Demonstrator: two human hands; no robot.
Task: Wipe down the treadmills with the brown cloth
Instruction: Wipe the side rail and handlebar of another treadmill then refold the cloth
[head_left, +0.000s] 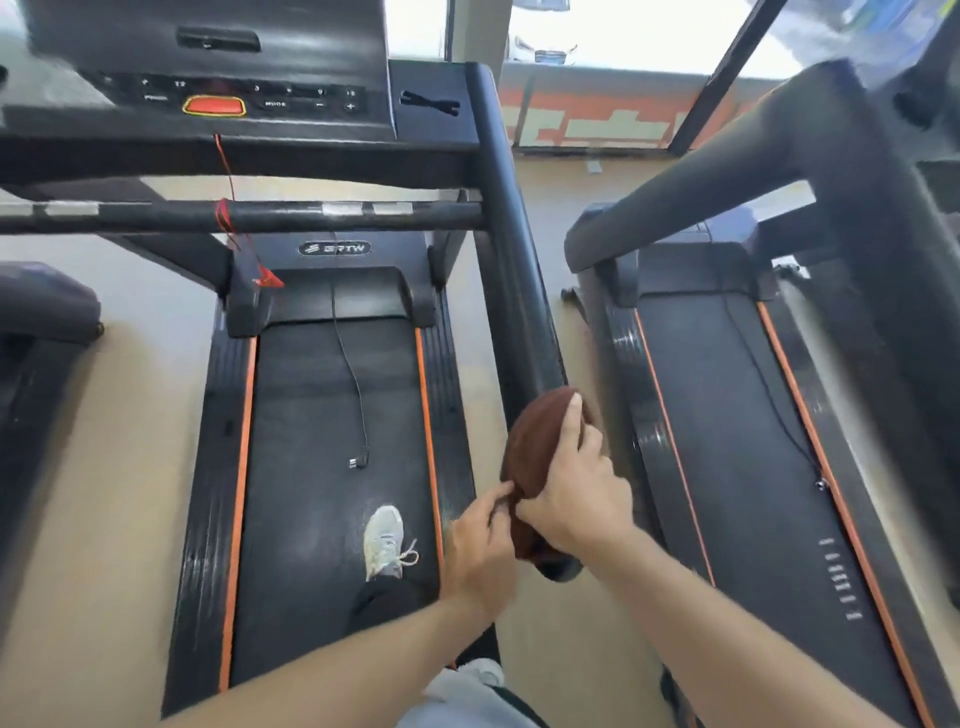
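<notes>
1. Your cloth (540, 457) is brown, soft and bunched into a long rounded wad; it wraps the near end of the rail (511, 260), the right-hand black arm of the treadmill (332, 467) you stand on, and covers it so that only the rail's tip shows below your right wrist.
2. Your right hand (576, 493) lies over the cloth, fingers curled round it and the rail beneath; the forefinger reaches up toward the cloth's far end and the thumb closes on its lower fold.
3. Your left hand (480, 551) comes in from the left and pinches the cloth's lower edge between thumb and fingers, just beside your right thumb; both hands touch the cloth.
4. The treadmill has a black belt edged by two orange stripes; a thin black cable (353, 379) trails down the belt and ends in a small plug; your pale shoe (384, 540) rests on the belt, near the right stripe.
5. Ahead, the console (218, 98) carries a red button ringed in yellow and a row of blurred keys; a red cord (226, 208) hangs from it, winds round the crossbar and ends in a red clip.
6. A second treadmill (753, 441) stands to the right, same black belt and orange stripes, its own rail grey and motion-blurred; a beige floor (119, 467) runs between the machines.
7. Beyond, bright windows sit above a low orange-and-white wall band (597, 119); a dark machine shows at the left edge.
</notes>
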